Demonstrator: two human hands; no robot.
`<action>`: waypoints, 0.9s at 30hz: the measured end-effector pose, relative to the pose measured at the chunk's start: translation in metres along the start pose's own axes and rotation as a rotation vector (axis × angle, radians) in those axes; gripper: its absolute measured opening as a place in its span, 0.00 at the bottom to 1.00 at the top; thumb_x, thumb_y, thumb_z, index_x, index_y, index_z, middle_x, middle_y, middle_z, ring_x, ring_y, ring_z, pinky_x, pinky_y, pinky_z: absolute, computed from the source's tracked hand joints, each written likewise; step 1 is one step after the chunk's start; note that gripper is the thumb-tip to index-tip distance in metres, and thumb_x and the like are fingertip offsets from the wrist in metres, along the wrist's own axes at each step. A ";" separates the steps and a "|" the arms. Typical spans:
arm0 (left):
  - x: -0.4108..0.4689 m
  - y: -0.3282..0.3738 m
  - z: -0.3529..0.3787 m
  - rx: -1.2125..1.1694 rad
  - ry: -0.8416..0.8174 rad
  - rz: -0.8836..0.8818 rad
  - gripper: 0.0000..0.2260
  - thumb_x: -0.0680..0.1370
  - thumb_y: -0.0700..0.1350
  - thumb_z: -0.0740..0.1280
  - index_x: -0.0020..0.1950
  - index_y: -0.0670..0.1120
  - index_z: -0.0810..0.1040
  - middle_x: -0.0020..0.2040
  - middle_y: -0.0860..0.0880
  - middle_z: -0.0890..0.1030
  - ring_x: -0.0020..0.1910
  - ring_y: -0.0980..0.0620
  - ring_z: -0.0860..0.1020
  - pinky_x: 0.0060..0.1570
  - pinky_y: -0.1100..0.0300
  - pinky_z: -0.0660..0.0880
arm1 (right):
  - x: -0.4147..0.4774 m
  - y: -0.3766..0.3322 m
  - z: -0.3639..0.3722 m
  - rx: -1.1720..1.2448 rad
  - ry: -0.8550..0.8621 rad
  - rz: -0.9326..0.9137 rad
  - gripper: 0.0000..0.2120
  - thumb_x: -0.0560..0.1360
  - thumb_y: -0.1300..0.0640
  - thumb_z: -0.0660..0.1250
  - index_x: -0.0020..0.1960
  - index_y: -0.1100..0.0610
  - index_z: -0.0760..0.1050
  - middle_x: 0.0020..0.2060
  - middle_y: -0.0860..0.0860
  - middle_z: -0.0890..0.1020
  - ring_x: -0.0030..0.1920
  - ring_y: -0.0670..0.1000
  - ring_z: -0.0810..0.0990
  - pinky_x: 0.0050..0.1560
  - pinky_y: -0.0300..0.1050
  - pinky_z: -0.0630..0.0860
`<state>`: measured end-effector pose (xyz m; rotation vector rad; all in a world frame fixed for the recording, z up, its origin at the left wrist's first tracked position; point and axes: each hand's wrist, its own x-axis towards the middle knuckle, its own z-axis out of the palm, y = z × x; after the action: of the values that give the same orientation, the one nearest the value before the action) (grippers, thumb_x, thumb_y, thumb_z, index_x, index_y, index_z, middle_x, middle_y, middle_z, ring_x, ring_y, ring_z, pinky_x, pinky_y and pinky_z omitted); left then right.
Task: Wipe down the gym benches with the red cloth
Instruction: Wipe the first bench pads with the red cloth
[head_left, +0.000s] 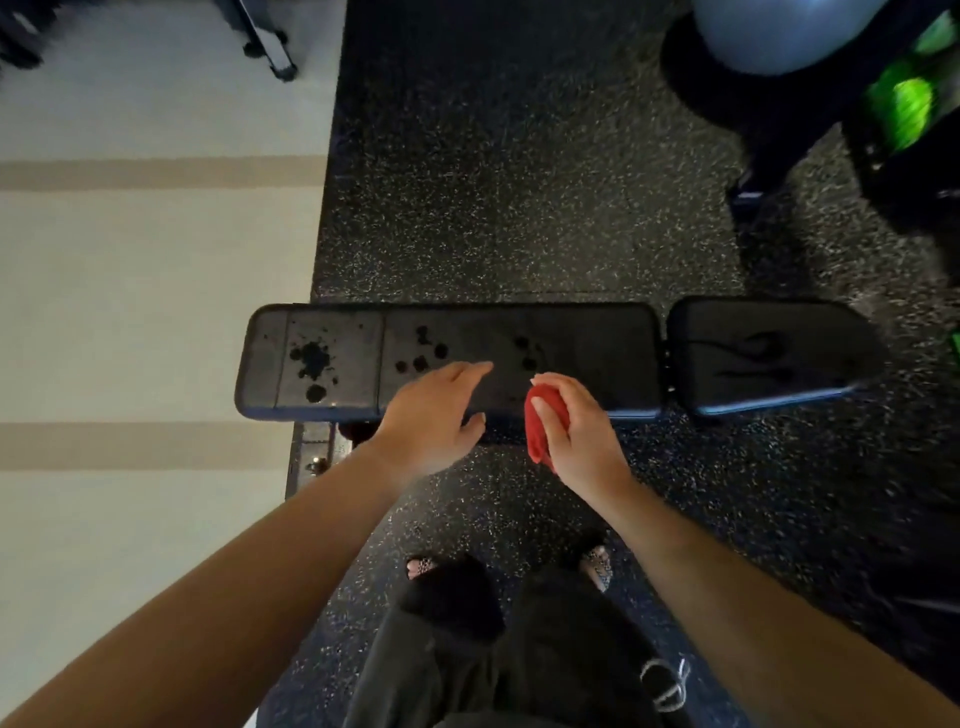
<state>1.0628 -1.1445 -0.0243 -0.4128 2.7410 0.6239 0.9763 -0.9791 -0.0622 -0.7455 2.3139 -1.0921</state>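
A black padded gym bench (587, 332) lies crosswise in front of me, with dark wet blotches (311, 358) on its left and middle pad. A shorter seat pad (769, 353) joins it on the right, streaked with liquid. My right hand (576, 431) grips a bunched red cloth (540, 421) over the bench's near edge. My left hand (436, 410) hovers with fingers stretched out over the middle of the pad, beside the cloth; I cannot tell whether it touches the pad.
Speckled black rubber flooring (519, 182) surrounds the bench. Pale floor with tan stripes (156, 249) lies to the left. A blue exercise ball (769, 31) and green-and-black gear (904, 104) sit at the far right. My feet (595, 564) stand just short of the bench.
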 end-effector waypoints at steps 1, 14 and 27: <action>0.008 0.007 0.007 0.002 -0.001 -0.010 0.28 0.79 0.50 0.60 0.77 0.51 0.54 0.74 0.51 0.63 0.69 0.49 0.67 0.63 0.55 0.69 | 0.002 0.012 -0.007 0.007 -0.002 0.010 0.14 0.80 0.57 0.60 0.63 0.59 0.73 0.60 0.50 0.75 0.56 0.40 0.69 0.55 0.18 0.56; 0.061 0.002 0.076 0.014 -0.060 -0.140 0.28 0.79 0.50 0.61 0.77 0.50 0.55 0.74 0.51 0.64 0.70 0.49 0.66 0.66 0.52 0.66 | 0.048 0.087 0.010 0.023 -0.127 0.006 0.14 0.80 0.53 0.60 0.64 0.55 0.72 0.61 0.49 0.75 0.59 0.46 0.73 0.61 0.36 0.65; 0.039 -0.191 0.080 0.099 -0.114 -0.089 0.28 0.78 0.50 0.61 0.76 0.51 0.56 0.72 0.50 0.67 0.66 0.48 0.71 0.63 0.51 0.70 | 0.093 0.038 0.189 0.097 -0.060 0.102 0.14 0.80 0.51 0.60 0.64 0.51 0.72 0.61 0.50 0.76 0.60 0.48 0.73 0.59 0.35 0.65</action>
<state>1.1099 -1.2816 -0.1774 -0.4584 2.6162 0.4714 1.0134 -1.1221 -0.2177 -0.6088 2.2064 -1.1120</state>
